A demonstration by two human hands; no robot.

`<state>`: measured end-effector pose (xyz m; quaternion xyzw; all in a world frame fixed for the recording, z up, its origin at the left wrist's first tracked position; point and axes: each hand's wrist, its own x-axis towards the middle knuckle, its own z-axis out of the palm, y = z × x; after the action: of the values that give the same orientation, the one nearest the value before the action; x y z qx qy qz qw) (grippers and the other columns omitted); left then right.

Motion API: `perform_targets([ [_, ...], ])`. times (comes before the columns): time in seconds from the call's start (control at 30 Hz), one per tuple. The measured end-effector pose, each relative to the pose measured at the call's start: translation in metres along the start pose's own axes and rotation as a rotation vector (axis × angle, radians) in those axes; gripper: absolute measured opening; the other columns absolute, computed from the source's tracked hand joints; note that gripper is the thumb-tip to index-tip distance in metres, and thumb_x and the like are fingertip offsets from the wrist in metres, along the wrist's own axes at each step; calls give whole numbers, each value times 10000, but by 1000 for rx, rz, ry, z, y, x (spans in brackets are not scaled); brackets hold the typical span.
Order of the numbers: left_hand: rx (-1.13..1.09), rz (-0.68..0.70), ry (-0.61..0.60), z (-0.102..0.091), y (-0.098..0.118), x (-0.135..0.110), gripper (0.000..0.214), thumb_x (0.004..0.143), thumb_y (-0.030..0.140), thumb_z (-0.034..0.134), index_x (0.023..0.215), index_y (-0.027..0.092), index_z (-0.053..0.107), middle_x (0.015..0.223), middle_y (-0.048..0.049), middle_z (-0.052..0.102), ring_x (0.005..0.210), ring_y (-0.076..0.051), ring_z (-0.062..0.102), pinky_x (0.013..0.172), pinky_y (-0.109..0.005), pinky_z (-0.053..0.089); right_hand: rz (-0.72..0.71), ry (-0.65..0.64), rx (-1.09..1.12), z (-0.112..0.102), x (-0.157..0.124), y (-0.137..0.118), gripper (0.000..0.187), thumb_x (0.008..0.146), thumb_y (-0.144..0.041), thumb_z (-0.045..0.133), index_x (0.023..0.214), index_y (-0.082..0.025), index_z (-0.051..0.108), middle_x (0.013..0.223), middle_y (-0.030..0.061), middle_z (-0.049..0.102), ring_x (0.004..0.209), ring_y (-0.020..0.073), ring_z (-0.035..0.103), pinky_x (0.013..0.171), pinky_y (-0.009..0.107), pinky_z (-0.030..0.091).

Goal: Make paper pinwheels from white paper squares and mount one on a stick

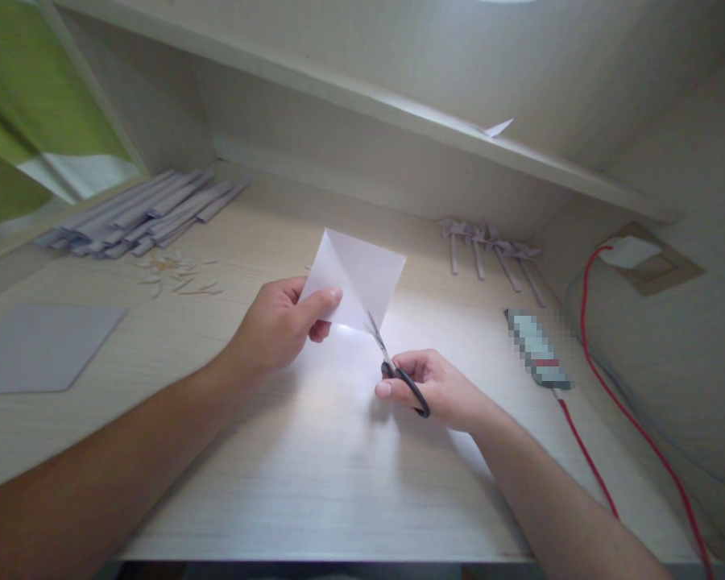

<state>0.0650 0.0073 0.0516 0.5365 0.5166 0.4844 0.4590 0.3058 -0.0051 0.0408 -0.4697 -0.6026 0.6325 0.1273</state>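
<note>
My left hand (281,324) pinches the left corner of a white square of paper (356,274), creased along its diagonals and held up above the desk. My right hand (435,388) grips small black-handled scissors (399,370). Their blades point up and left into the paper's lower corner. Both hands hover over the middle of the pale wooden desk (314,483).
A pile of grey paper strips (145,213) lies at the back left, with small scraps (178,274) in front. A grey sheet (39,346) sits at the left. Several paper pinwheels (492,250) lie at the back right. A phone (537,350) on a red cable (634,419) is at the right. A shelf (399,105) overhangs.
</note>
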Motion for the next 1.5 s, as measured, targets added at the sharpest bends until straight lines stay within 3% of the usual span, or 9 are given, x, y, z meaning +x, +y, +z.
perform_targets([
  [0.73,45,11,47,1,4,-1,372,846,391,659,540,201,564,529,7,564,521,-140,486,537,-269,365,10,11,-32,-1,1,4,575,737,-664,805,622,-190,501,569,-60,377,536,86,290,517,292,165],
  [1.13,35,1,34,1,2,-1,358,849,391,663,563,197,573,536,13,564,526,-136,488,544,-275,359,12,25,-8,0,3,5,549,715,-588,854,584,-190,498,534,-67,384,512,78,287,513,293,156],
  [1.5,93,-25,21,0,4,0,381,827,428,649,547,187,556,520,15,554,514,-128,479,543,-274,349,4,35,-43,-1,1,6,545,779,-599,810,620,-181,499,572,-60,376,539,79,287,517,286,159],
])
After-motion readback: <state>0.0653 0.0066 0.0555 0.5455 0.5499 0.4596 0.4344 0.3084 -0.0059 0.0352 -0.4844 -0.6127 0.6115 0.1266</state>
